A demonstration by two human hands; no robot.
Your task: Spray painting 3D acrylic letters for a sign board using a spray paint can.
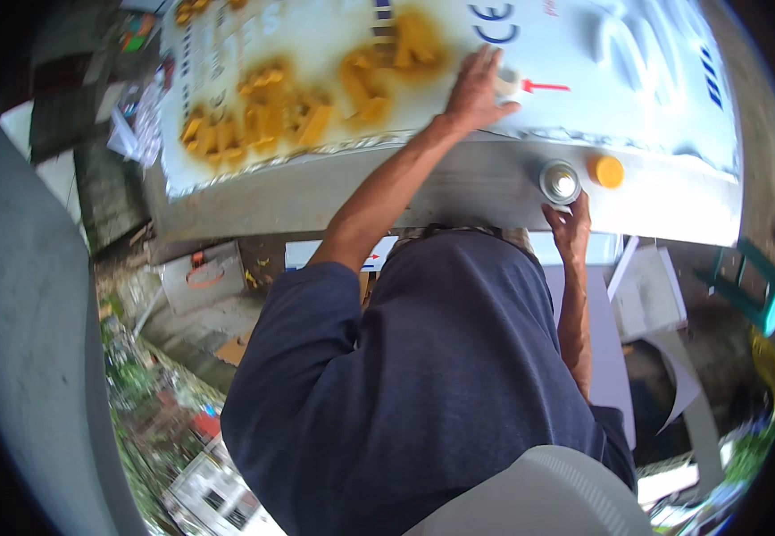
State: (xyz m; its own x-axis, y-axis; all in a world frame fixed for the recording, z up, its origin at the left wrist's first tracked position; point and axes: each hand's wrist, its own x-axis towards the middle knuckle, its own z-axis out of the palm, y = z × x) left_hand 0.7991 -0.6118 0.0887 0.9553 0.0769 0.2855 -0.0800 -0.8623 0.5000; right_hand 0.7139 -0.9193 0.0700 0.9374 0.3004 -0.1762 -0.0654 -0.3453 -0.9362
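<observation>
Over the white wrapped sheet (566,116), my left hand (479,96) reaches with fingers stretched and thumb apart. Between its thumb and fingers sits a small pale, roundish object (508,84); blur hides its kind and whether it is gripped. My right hand (571,228) is closed about the near side of a spray can (560,182), seen from above on the grey table edge. Just right of the can is an orange-yellow cap (607,171). Several yellow-painted block-like pieces (262,125) lie on the sheet's left half, with yellow overspray around them.
Several pale, curved shapes (642,54) lie at the sheet's far right. The bare metal table edge (459,183) runs along my front. A green stool (762,290) stands on the floor at right. A pale box-like panel (202,279) lies below the table's left side.
</observation>
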